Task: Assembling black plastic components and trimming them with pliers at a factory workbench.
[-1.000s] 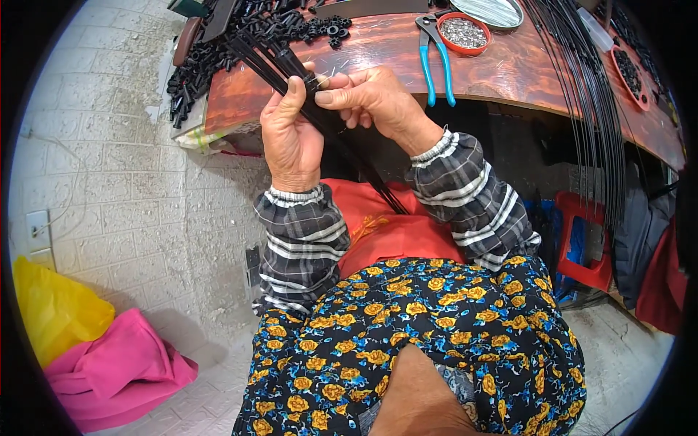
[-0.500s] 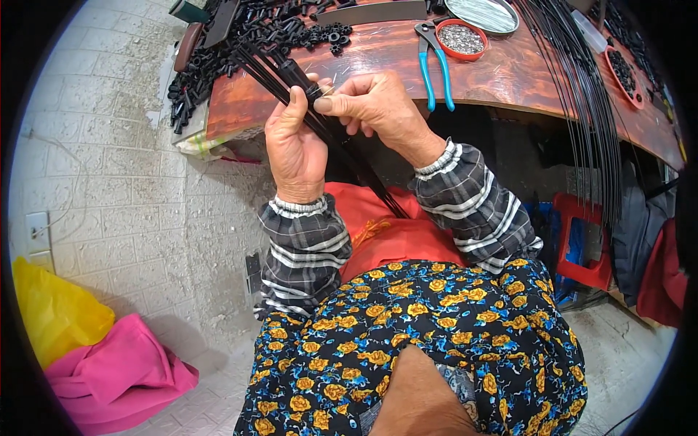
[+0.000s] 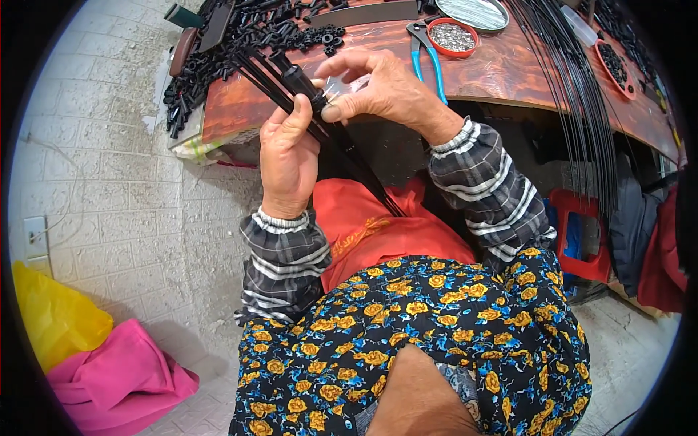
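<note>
My left hand is wrapped round a bundle of thin black rods, its thumb pointing up along them. A black cylindrical fitting sits among the rods just above that thumb. My right hand is at the fitting's lower end. Its thumb presses by the black collar and its index finger is bent above. Thin pale wire sticks out beside the right thumb. What lies between the right fingers is partly hidden. The rods slant down to a red cloth over my lap.
On the brown wooden table lie a heap of small black parts, blue-handled pliers, a red dish of small metal pieces and a tray of pale wires. More long black rods hang over its edge at right, above a red stool.
My right hand has shifted slightly, its index finger lifting from the fitting while the thumb stays near. Wire ends now show beside the thumb. The pliers sit a little higher in view.
</note>
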The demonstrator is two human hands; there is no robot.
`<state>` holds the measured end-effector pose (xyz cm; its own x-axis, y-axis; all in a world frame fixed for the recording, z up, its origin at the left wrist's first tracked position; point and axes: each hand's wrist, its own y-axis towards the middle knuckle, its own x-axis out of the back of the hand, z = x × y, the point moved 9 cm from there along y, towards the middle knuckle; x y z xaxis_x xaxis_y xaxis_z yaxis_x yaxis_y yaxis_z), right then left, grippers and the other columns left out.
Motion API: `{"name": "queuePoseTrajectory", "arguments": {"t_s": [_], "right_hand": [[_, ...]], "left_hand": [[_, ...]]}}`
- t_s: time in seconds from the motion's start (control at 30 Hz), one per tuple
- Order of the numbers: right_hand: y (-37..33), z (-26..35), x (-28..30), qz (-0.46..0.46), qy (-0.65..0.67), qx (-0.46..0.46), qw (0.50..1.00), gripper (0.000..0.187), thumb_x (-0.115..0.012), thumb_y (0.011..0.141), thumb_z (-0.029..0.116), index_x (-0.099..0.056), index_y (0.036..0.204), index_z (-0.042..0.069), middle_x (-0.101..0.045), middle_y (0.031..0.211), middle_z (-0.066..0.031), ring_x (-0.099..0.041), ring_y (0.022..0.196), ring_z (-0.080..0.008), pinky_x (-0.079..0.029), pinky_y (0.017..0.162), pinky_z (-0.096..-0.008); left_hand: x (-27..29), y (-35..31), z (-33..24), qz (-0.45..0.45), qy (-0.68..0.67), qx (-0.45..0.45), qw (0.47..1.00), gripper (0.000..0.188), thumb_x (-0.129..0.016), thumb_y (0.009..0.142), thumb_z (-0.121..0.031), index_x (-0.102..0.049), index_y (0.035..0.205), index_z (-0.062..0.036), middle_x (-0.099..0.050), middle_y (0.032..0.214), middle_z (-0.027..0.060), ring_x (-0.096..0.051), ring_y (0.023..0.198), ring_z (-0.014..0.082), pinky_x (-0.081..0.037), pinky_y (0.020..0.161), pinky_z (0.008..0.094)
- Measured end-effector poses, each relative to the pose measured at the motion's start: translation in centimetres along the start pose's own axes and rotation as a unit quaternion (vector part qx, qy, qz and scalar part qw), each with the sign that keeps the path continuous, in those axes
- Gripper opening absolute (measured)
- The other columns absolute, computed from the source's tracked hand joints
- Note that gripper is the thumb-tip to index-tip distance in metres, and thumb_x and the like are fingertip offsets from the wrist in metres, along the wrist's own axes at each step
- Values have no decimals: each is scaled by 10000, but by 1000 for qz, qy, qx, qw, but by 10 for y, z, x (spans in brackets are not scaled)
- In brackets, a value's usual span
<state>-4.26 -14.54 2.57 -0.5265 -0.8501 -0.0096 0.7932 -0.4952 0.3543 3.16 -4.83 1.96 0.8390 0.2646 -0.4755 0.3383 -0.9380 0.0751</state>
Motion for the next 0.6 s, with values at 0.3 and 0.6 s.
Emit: {"name": "queuePoseTrajectory", "arguments": {"t_s": [0.3,0.6], "right_hand": [[-23,10,-28,118,201,-110,966,358,-660,809,44,-610,1148,-62,-617,1022,-121,-662,772,-211,-555,656,-324],[-42,31,-10,-136,-31,81,987,228,-745,756,6,-631,942,-61,-581,876,-78,-610,588,-122,-493,463,-230]], "left_hand": [[-26,-1,22,151,-131,-61,978,446,-484,957,-399,-509,1160,-3,-551,658,127,-516,477,232,-442,457,347],[-13,-3,15,-30,-92,-98,990,397,-499,967,-338,-516,1166,6,-540,679,67,-459,458,141,-360,405,274]]}}
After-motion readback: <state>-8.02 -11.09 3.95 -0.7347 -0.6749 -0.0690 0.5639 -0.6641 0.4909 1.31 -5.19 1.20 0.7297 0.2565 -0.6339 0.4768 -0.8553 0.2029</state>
